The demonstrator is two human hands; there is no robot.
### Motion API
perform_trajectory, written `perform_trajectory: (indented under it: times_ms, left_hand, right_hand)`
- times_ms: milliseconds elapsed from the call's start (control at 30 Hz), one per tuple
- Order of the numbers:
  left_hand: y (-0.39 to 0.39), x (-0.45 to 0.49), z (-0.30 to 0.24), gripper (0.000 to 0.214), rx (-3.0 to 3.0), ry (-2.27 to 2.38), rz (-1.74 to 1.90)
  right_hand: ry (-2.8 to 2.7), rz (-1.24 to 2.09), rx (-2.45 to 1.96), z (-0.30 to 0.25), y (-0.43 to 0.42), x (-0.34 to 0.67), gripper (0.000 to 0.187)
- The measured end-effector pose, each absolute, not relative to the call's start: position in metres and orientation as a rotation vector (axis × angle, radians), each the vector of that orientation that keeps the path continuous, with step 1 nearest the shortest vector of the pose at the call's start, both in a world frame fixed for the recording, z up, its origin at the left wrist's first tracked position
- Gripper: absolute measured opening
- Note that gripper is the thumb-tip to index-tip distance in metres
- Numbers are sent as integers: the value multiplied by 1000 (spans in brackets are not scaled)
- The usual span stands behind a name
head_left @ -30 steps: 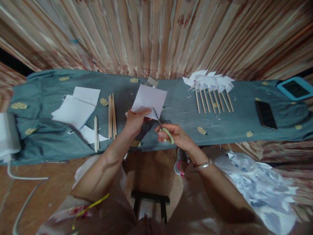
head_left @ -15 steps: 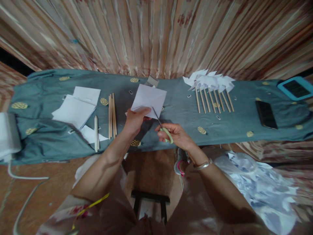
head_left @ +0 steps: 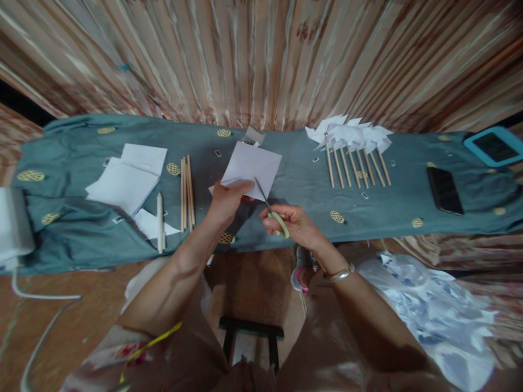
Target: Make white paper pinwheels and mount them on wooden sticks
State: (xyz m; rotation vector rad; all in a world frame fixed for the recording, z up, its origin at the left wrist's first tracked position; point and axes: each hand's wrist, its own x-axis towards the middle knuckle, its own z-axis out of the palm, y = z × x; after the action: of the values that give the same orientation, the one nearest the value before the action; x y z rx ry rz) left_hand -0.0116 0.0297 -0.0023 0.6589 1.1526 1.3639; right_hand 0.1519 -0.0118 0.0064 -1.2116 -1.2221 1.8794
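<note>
My left hand (head_left: 225, 202) pinches the near edge of a white paper square (head_left: 253, 166) and holds it up over the cloth-covered table (head_left: 286, 207). My right hand (head_left: 292, 224) grips pale green-handled scissors (head_left: 273, 213). Their blades reach up into the paper's lower edge. To the right lies a row of finished white paper pinwheels on wooden sticks (head_left: 353, 149). Left of my hands lie several bare wooden sticks (head_left: 187, 190), a white pen-like rod (head_left: 160, 220) and a loose stack of white paper sheets (head_left: 126, 179).
A dark phone (head_left: 444, 189) and a blue-framed tablet (head_left: 492, 146) lie at the table's right end. Paper scraps in a clear bag (head_left: 433, 313) lie on the floor to the right. A striped curtain hangs behind. A white object (head_left: 12, 226) with a cable sits at far left.
The paper square has shifted slightly right and tilted a little in my left hand. The scissors and right hand have stayed nearly in place.
</note>
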Motion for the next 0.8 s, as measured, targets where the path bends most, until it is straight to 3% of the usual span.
perform_trajectory:
  times_ms: [800]
  left_hand:
    - [29,-11,-5,30,695,1187,1352]
  right_hand:
    - [-1230,1834,-1210,2,-11,150,43]
